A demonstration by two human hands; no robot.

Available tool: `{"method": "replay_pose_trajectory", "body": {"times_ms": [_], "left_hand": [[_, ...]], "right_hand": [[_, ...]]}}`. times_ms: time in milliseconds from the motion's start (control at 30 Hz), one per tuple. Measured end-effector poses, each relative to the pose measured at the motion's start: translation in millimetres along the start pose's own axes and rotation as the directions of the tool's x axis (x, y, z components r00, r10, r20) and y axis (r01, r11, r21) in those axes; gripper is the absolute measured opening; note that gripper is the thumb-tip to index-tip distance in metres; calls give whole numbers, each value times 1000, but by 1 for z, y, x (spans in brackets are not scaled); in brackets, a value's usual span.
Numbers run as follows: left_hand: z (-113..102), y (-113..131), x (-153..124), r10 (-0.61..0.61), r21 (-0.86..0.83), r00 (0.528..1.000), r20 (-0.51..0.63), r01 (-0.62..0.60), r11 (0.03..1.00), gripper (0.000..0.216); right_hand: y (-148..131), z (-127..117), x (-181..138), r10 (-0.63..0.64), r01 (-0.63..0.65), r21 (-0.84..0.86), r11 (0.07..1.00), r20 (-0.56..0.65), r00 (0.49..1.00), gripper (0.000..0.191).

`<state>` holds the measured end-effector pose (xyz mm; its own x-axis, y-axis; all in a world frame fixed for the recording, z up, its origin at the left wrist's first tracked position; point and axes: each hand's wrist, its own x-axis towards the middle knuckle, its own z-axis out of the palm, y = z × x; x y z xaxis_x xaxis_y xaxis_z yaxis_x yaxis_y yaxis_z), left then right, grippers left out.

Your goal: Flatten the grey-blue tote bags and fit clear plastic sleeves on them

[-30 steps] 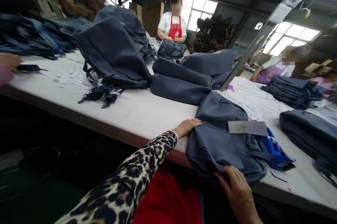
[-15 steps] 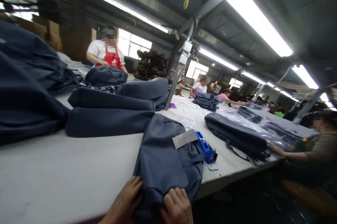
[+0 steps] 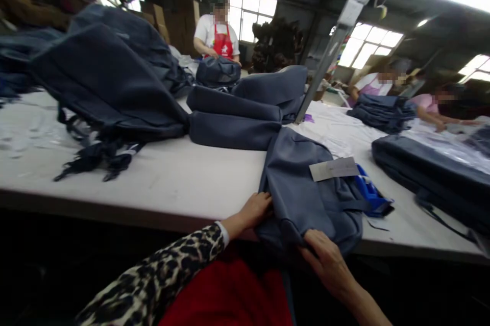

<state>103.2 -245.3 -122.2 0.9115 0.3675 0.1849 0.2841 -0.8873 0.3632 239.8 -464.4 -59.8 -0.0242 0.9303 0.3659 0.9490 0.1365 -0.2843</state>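
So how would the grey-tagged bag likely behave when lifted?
Probably floppy: the bag is creased and droops past the table edge. Perhaps light, since it looks slack. The grey tag, lying on top, might swing.

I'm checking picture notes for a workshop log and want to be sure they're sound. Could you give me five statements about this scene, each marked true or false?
1. The left hand and the right hand both touch the same blue-grey bag. True.
2. The left sleeve is plain white. False: the left sleeve has a leopard-like print.
3. A pale tag lies on the upper side of that bag. True.
4. The bright blue item lies to the left of the bag in the picture. False: the blue item is at the bag's right side.
5. The person standing across the table wears a red apron. True.
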Motion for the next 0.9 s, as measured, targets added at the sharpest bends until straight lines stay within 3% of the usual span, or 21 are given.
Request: {"method": "replay_pose_trajectory", "body": {"times_ms": [100, 233, 333, 467, 633, 767, 900], "left_hand": [[4, 0, 1, -46, 25, 999, 19, 45, 999, 28], [4, 5, 5, -53, 45, 998, 26, 52, 998, 24], [3, 7, 10, -61, 50, 997, 44, 59, 997, 22], [-2, 8, 13, -81, 57, 995, 54, 78, 995, 22], [-10, 31, -7, -3, 67, 999, -32, 5, 998, 25], [17, 29, -32, 148, 1, 982, -119, -149, 989, 29], [59, -3, -20, 184, -118, 958, -219, -213, 970, 37]], "right_hand": [[-4, 9, -8, -49, 41, -89, 995, -92, 995, 16], [-30, 12, -21, -162, 118, -206, 971, -208, 965, 6], [-40, 15, -32, -200, 147, -271, 951, -182, 963, 17], [-27, 26, -41, -139, 67, -392, 918, -159, 977, 31], [-13, 40, -43, -145, 85, -554, 828, -66, 987, 37], [-5, 44, -40, -198, 103, -629, 771, -84, 977, 22], [4, 41, -22, -250, 129, -711, 691, -68, 966, 27]]}}
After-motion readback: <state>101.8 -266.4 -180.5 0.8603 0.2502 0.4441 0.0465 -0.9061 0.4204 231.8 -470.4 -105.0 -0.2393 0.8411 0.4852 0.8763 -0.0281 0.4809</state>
